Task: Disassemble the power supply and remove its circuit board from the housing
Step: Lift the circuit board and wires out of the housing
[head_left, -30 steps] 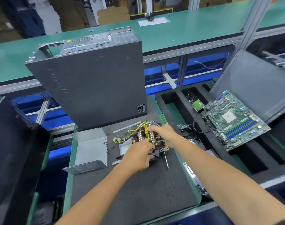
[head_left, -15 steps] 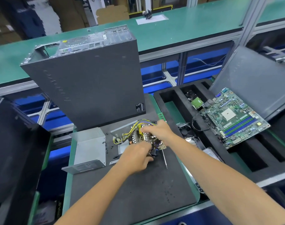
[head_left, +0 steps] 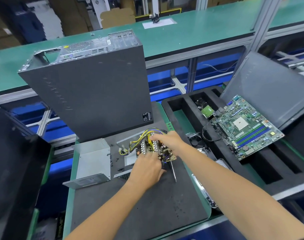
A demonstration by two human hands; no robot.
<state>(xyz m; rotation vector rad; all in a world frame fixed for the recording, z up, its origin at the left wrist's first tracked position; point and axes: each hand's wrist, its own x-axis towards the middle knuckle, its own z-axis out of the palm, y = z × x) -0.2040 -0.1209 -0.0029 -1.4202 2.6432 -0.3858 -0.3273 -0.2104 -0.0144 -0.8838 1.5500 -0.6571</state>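
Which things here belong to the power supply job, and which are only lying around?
Part of the job:
- circuit board, held by left hand and right hand
- its wire bundle
- housing base under the board
- removed metal cover
- screwdriver
- loose screws

Lying about:
- computer case
- motherboard
- foam tray

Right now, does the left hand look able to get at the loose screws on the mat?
Probably yes: the left hand is on the circuit board, and the mat between it and the loose screws looks open.
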